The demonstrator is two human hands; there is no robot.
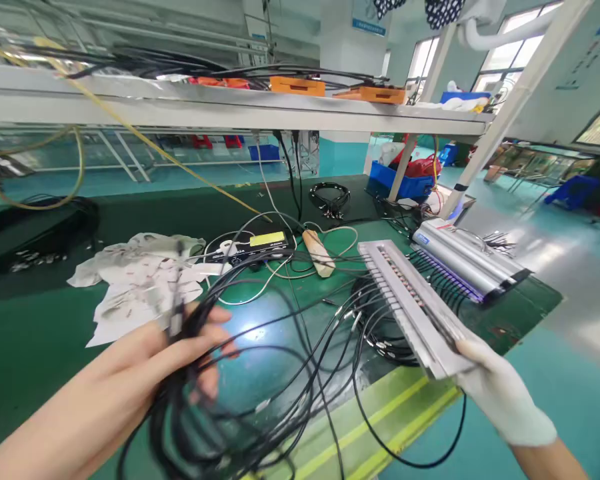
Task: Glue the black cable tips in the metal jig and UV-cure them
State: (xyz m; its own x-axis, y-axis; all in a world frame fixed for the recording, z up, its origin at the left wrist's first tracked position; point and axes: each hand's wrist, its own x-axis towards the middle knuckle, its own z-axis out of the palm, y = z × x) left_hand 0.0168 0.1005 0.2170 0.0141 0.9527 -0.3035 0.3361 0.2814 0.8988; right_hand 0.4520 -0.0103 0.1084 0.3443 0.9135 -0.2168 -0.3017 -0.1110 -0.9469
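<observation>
My bare left hand (pixel 180 353) is closed around a bundle of black cables (pixel 180 427) at the lower left, blurred by motion. The cables trail in loops to the right, some with small silvery ends near the middle. On the right, my right hand (pixel 500 380), in a white glove, grips the near end of a long grey slotted metal bar (pixel 405 300). The bar is tilted, with a row of small parts along its groove. A coil of black cable (pixel 390 350) lies under and beside it, partly hidden. My right fingertips are mostly behind the bar.
Crumpled white cloth and paper (pixel 145 273) lie left of a black device (pixel 250 248) with a yellow label. A wooden block (pixel 319 253) is beside it. A silver fixture (pixel 470 257) with cables sits at the right edge. A shelf (pixel 230 107) crosses above the green table (pixel 30 360).
</observation>
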